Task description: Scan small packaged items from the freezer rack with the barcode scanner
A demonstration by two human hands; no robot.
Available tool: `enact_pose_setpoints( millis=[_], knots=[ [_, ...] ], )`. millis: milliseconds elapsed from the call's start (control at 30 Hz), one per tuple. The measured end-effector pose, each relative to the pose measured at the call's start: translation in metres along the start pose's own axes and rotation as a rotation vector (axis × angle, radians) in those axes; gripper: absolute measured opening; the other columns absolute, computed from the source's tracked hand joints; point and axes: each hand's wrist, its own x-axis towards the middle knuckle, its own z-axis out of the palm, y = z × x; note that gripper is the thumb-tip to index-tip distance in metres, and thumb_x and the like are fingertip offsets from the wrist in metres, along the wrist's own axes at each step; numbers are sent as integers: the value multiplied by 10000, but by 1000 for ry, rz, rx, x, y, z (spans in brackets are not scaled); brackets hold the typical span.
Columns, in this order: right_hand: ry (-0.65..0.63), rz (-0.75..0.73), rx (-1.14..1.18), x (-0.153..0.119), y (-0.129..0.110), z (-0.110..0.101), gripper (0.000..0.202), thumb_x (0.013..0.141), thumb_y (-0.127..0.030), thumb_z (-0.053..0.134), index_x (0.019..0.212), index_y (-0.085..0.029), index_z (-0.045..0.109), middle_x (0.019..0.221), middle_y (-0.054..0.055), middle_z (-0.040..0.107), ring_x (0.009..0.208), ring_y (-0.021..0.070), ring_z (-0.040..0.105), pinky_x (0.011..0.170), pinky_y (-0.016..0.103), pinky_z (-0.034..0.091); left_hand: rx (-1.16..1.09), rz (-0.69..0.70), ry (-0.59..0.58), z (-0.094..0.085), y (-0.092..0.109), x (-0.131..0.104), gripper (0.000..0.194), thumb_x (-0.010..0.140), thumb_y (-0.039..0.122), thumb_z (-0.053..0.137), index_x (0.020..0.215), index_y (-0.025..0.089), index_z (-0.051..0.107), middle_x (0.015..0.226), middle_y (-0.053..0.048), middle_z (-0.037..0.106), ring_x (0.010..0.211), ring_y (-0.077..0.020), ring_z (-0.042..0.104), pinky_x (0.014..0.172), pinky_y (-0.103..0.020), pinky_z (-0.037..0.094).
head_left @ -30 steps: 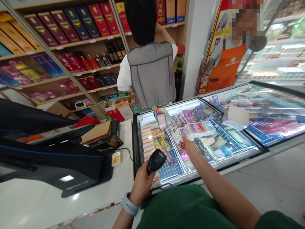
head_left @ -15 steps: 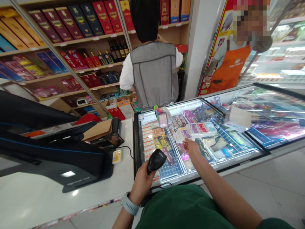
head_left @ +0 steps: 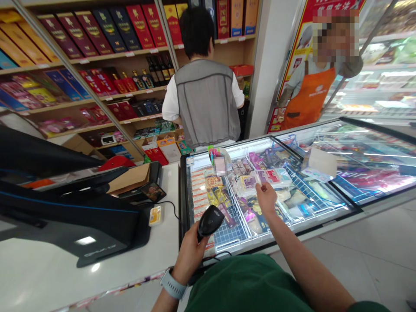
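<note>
In my left hand [head_left: 190,248] is a black handheld barcode scanner [head_left: 210,221], its head pointing up and right over the freezer's left end. My right hand [head_left: 267,200] is closed, thumb and fingertips pinched at the near edge of a clear plastic pack with a purple label [head_left: 249,182]. Beside it lie a red-labelled pack [head_left: 272,175] and a pale blue-labelled pack [head_left: 284,177] on the chest freezer [head_left: 349,207]. Under the glass, wire baskets [head_left: 234,203] hold bagged and boxed goods.
Left of the freezer, a white counter [head_left: 130,275] carries a black checkout terminal [head_left: 107,229] and a small yellow-filled pack [head_left: 156,215]. An open white carton [head_left: 320,164] sits on the freezer. Beyond it stand a person in a grey vest [head_left: 208,102] and another in an orange apron [head_left: 313,97].
My right hand has moved up and slightly right, and its loosely spread fingers have closed at the purple-labelled pack's edge. The scanner stays in my left hand. The grey-vested person has lowered an arm.
</note>
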Motion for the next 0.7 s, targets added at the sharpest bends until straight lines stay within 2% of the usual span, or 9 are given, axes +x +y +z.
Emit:
enact_pose_setpoints(
  millis=[100,200,300,367,533,700],
  knots=[
    [28,-263,-241,3,-5,-4,211,787,-362,580,867,-179,650,784,38,600,676,167,531,744,303,436,-12,-6,-3,0,-1,0,369,821,264,551,1172,155,590,1161,-114,669,1096,-259,615,959,-414,479],
    [15,-384,-314,3,-5,-2,269,834,-354,521,990,-168,636,934,72,602,624,141,520,723,297,441,-3,5,4,1,-3,1,382,824,261,553,1191,160,579,1176,-111,663,1108,-256,611,970,-416,471],
    [-25,-420,-363,0,0,2,298,859,-336,484,1070,-165,608,1012,92,603,607,133,524,732,299,439,10,13,6,1,-3,1,391,827,257,548,1207,166,572,1179,-104,665,1107,-248,613,970,-405,470],
    [-44,-432,-403,-1,3,4,302,864,-322,475,1095,-166,592,996,90,611,623,143,536,738,300,432,17,7,2,1,-3,1,393,827,254,546,1211,169,570,1185,-100,663,1108,-244,613,969,-397,472],
    [-64,-440,-530,-1,12,8,277,865,-331,497,1057,-156,593,885,67,612,654,164,539,695,290,404,21,2,3,1,-4,2,400,828,244,542,1219,166,561,1196,-103,655,1125,-241,603,979,-400,463],
    [-131,-442,-671,1,20,11,250,882,-306,491,1048,-148,592,938,90,624,704,174,550,670,282,379,17,-21,14,1,-4,2,388,822,264,549,1195,162,580,1171,-105,667,1109,-253,611,969,-403,468]
  ],
)
